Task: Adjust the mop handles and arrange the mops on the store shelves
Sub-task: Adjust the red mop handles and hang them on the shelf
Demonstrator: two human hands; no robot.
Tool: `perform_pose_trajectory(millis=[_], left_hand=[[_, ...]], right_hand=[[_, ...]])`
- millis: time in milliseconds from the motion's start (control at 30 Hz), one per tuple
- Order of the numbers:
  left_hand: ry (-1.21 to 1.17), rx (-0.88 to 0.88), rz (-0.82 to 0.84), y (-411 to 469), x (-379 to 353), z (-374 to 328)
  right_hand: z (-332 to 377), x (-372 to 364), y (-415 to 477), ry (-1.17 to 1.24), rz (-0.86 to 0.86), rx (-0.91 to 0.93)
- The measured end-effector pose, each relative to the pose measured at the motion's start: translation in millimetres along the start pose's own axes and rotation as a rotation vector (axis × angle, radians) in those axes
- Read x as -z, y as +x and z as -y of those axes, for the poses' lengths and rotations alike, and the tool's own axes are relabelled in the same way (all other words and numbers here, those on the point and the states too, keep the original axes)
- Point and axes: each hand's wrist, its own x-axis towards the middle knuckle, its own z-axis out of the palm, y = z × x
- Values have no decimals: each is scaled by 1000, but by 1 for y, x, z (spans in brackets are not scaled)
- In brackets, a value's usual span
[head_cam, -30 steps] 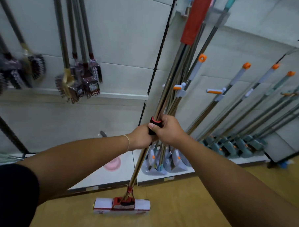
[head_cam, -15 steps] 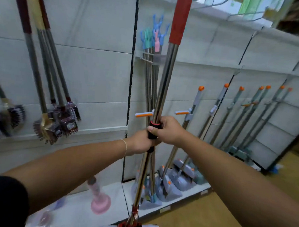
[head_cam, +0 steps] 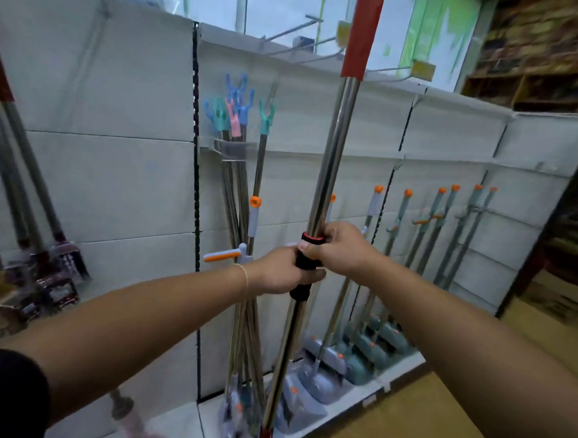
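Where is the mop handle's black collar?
The black collar is at the head view's centre, around the mop handle, gripped by the left hand below and the right hand above.

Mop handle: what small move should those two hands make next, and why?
Probably twist the black collar: the right hand grips its top, the left hand its lower part, at the joint of the steel mop handle, so locking its length seems next.

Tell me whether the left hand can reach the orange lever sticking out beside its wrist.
Probably yes, once freed: the left hand grips the black collar on the steel mop handle, and the orange lever sits just beyond its wrist with nothing visibly between.
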Motion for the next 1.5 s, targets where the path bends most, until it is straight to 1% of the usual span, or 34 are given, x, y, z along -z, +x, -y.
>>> perform_pose_trajectory(millis=[200,300,500,667,933,1167,1300,1500], left_hand=[[-84,-8,-25,46,-37,-40],[-142,-11,-42,64,-58,-62],[-225,-78,-57,103,-108,-92],[-300,-149,1,127,-144,-113],[-284,-219,58,173,-187,-134],[-285,-282,182,228,-232,-135],[-283,-303,284,270,-255,-134],[-257,-367,440,332,-269,-146]], right_hand=[[-23,66,-10,17,-111,-34],[-39,95,-14,72,-167,-46],[-74,139,-30,209,-340,-79],[-92,169,-49,295,-417,-86],[-132,209,-48,203,-548,-104],[-184,239,-37,143,-654,-204],[-209,256,-29,139,-716,-267],[-238,286,0,93,-811,-330]])
